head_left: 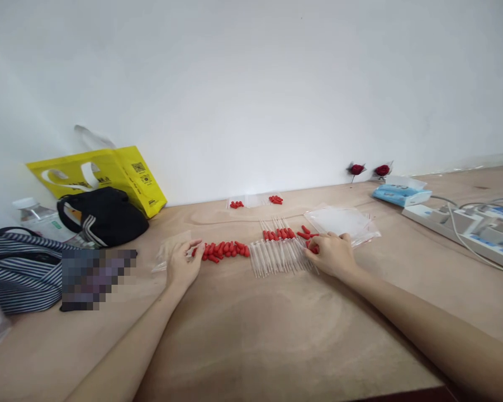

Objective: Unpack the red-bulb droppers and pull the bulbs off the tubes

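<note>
A row of clear plastic droppers (279, 255) lies side by side on the wooden table (251, 335), some with red bulbs (279, 234) at their far ends. A heap of loose red bulbs (225, 249) lies to their left. My left hand (184, 262) rests flat beside that heap with its fingers spread, over a clear plastic bag (167, 251). My right hand (331, 254) is curled at the right end of the dropper row, its fingertips pinched on a red bulb. A stack of clear bags (341, 222) lies just beyond it.
At the left stand a yellow bag (109, 173), a black bag (103, 215), a striped bag (17, 268) and a water bottle (36, 215). Two small bags of red bulbs (255, 200) lie by the wall. A tissue pack (400, 192), power strips (465, 226) with cables and two red roses (369, 169) are at right.
</note>
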Demonstrator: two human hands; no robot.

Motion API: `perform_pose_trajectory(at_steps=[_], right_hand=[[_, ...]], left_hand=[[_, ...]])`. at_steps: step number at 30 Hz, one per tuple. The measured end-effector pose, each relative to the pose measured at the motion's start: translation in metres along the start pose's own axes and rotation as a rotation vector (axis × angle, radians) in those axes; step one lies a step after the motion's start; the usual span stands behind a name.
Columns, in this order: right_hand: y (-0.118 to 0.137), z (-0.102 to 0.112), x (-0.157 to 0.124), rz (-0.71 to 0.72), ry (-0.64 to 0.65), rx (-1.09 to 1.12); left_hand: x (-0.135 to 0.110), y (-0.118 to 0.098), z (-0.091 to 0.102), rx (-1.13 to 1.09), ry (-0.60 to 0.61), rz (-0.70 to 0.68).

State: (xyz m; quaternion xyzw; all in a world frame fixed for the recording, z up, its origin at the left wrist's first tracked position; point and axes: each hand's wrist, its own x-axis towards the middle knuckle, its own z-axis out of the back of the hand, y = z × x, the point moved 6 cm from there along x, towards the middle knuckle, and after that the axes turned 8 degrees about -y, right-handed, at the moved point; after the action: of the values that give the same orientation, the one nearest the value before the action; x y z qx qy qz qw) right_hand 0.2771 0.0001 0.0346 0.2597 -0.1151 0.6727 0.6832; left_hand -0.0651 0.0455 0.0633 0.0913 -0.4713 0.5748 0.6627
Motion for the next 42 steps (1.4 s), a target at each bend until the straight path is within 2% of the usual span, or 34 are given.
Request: perform_pose_trajectory(at_steps=[3, 7, 11, 14, 16, 18, 21, 24, 28, 35, 39, 42], right_hand=[[0.003, -0.003, 0.001, -0.010, 0.030, -0.015], [0.008, -0.007, 0.004, -0.037, 0.071, -0.047], [0.012, -0.008, 0.008, -0.063, 0.100, -0.026], [0.007, -0.004, 0.010, -0.044, 0.142, 0.079], [0.005, -0.001, 0.010, 0.057, 0.209, 0.190], [0.004, 0.002, 0.008, 0.217, 0.296, 0.280], [0.002, 0.004, 0.003, 0.398, 0.379, 0.328], [0.000, 0.002, 0.004, 0.437, 0.373, 0.337], [-0.004, -0.004, 0.009, 0.422, 0.310, 0.350], [-0.007, -0.004, 0.010, 0.456, 0.219, 0.343], [0.008, 0.002, 0.002, 0.495, 0.129, 0.312], [0.022, 0.001, -0.003, 0.525, 0.045, 0.279]], left_hand=[[-0.005, -0.031, -0.007, -0.003, 0.048, -0.133], [-0.016, -0.089, -0.044, -0.092, 0.301, -0.335], [-0.012, -0.132, -0.085, -0.077, 0.386, -0.332], [-0.005, -0.152, -0.115, -0.029, 0.501, -0.368], [-0.002, -0.160, -0.129, -0.024, 0.561, -0.403], [0.000, -0.163, -0.139, -0.033, 0.604, -0.435], [0.000, -0.165, -0.149, -0.033, 0.666, -0.474], [0.000, -0.167, -0.152, -0.022, 0.683, -0.509], [-0.002, -0.172, -0.149, -0.021, 0.650, -0.562], [-0.001, -0.170, -0.136, -0.077, 0.482, -0.555], [-0.001, -0.156, -0.112, -0.141, 0.315, -0.489], [-0.005, -0.138, -0.082, -0.222, 0.186, -0.436]])
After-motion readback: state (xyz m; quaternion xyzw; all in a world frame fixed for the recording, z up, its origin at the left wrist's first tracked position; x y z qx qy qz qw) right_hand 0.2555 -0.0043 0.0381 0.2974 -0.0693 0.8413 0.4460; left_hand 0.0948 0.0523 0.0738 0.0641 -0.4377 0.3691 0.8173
